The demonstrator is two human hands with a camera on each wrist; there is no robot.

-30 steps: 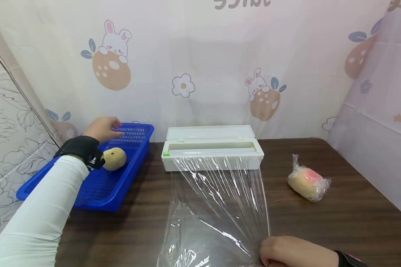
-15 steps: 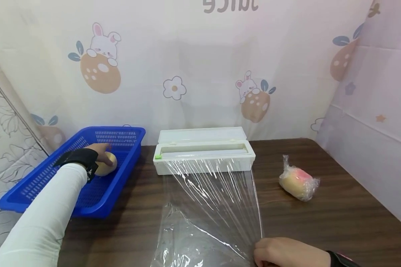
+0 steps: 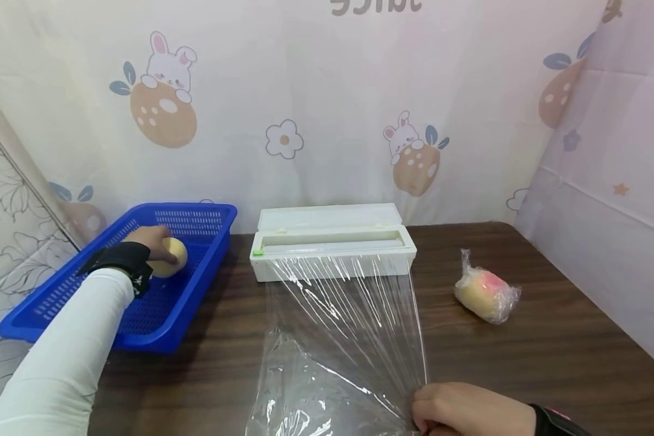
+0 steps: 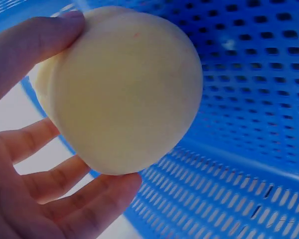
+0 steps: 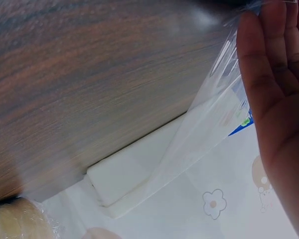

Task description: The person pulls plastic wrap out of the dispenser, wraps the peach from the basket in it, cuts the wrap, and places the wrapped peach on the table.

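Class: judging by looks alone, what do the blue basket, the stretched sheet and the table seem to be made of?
Blue basket: probably moulded plastic, glossy, with uniform slotted walls.
Stretched sheet: thin clear plastic film, shown by its shiny wrinkles and see-through look.
Table: dark wood grain, satin finish; solid wood or laminate cannot be told.

A makeshift home-style recording corner, screened off with cloth.

Pale sheets printed with rabbits, flowers and stars point(image 3: 305, 109) hung behind and to the right of a dark wood-grain desk point(image 3: 550, 345), closing it in like a booth. Household kitchen items sat on it: a white cling-film dispenser point(image 3: 332, 242) at centre and a blue plastic basket point(image 3: 207, 212) at left.
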